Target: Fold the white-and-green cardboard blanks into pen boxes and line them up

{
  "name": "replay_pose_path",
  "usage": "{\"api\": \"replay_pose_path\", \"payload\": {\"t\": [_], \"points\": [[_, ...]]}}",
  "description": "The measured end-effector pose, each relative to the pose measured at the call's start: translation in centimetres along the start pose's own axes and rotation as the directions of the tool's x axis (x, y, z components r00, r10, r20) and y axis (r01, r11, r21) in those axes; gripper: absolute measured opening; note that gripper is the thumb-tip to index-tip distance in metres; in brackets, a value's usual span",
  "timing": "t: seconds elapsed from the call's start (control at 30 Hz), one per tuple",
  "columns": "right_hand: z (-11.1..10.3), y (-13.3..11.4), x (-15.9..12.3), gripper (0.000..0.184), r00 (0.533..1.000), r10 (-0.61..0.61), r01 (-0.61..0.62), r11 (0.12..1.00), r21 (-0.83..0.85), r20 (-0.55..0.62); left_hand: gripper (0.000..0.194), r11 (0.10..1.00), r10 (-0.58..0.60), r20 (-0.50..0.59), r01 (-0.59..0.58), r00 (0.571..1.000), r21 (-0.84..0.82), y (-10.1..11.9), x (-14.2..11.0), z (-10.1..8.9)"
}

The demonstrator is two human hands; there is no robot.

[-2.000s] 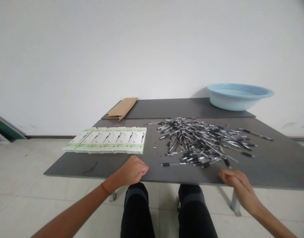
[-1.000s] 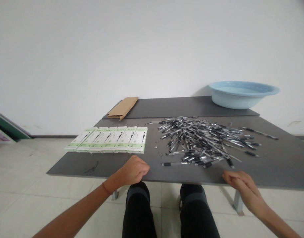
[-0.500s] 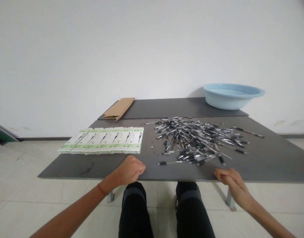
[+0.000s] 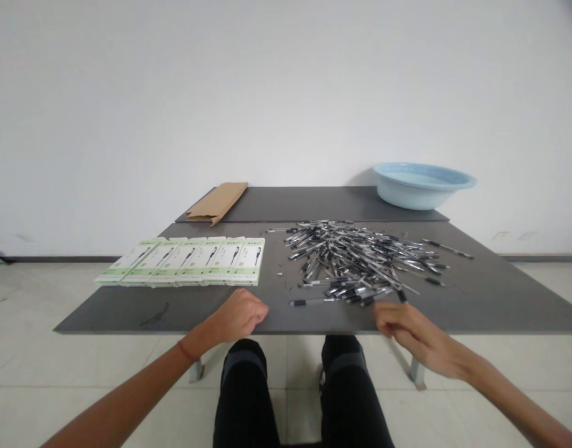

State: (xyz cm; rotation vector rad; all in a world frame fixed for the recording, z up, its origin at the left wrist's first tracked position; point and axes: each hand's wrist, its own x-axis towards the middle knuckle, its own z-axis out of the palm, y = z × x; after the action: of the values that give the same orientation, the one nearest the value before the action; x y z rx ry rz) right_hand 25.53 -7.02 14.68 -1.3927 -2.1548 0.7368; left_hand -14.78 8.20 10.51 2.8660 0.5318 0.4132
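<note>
My left hand (image 4: pixel 241 315) rests in a fist on the near table edge, just below a row of boxes (image 4: pixel 183 262). These white-and-green boxes overlap side by side, each printed with a black pen. My right hand (image 4: pixel 409 330) is closed at the near edge too, beside a large heap of pens (image 4: pixel 355 255). The pens are clear with black grips and point in many directions. One black-gripped end (image 4: pixel 402 296) lies right behind my right knuckles; no pen shows inside either fist.
Behind the boxes lies a flat brown paper bag (image 4: pixel 218 202). A light blue basin (image 4: pixel 421 190) stands at the back right against the white wall (image 4: pixel 286 93). Small bits lie on the dark table (image 4: pixel 286 320) between boxes and pens.
My right hand has moved left along the table edge, closer to the near side of the pen heap. My left hand stays in place. The whole view has shifted slightly.
</note>
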Motion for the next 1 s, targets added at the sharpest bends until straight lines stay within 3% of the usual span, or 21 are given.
{"api": "replay_pose_path", "payload": {"t": [0.1, 0.17, 0.33, 0.43, 0.53, 0.6, 0.77, 1.0], "points": [[1.3, 0.2, 0.2, 0.035, 0.973, 0.191, -0.186, 0.981, 0.049, -0.129, 0.017, 1.000, -0.008, 0.001, 0.008, 1.000, -0.005, 0.1, 0.0, 0.0], [1.7, 0.3, 0.4, 0.034, 0.955, 0.260, -0.247, 0.964, 0.103, -0.144, 0.016, 1.000, -0.011, 0.002, 0.011, 1.000, -0.010, 0.1, 0.0, 0.0], [-1.1, -0.8, 1.0, 0.019, 0.988, 0.155, -0.153, 0.979, 0.134, -0.005, 0.018, 0.999, -0.018, 0.003, 0.018, 1.000, -0.030, 0.2, 0.1, -0.2], [-2.0, -0.2, 0.9, 0.026, 0.976, 0.200, -0.191, 0.976, 0.103, -0.086, 0.018, 0.999, -0.018, 0.000, 0.018, 1.000, -0.039, 0.1, 0.2, -0.2], [-1.1, 1.9, 0.5, 0.035, 0.925, 0.314, -0.282, 0.945, 0.168, -0.215, 0.018, 0.999, -0.021, -0.001, 0.021, 1.000, -0.045, 0.1, 0.1, -0.2], [-0.3, 3.3, 0.3, 0.036, 0.905, 0.352, -0.309, 0.930, 0.199, -0.239, 0.018, 0.999, -0.026, 0.001, 0.026, 1.000, -0.046, 0.1, 0.1, -0.1], [0.1, 5.0, 0.3, 0.033, 0.901, 0.373, -0.329, 0.920, 0.212, -0.221, 0.018, 0.998, -0.045, 0.017, 0.046, 0.999, -0.053, 0.3, 0.1, -0.2], [-0.1, 4.0, 0.9, 0.032, 0.926, 0.316, -0.290, 0.946, 0.147, -0.207, 0.017, 0.997, -0.048, 0.030, 0.050, 0.998, -0.059, 0.2, 0.1, -0.2]]}}
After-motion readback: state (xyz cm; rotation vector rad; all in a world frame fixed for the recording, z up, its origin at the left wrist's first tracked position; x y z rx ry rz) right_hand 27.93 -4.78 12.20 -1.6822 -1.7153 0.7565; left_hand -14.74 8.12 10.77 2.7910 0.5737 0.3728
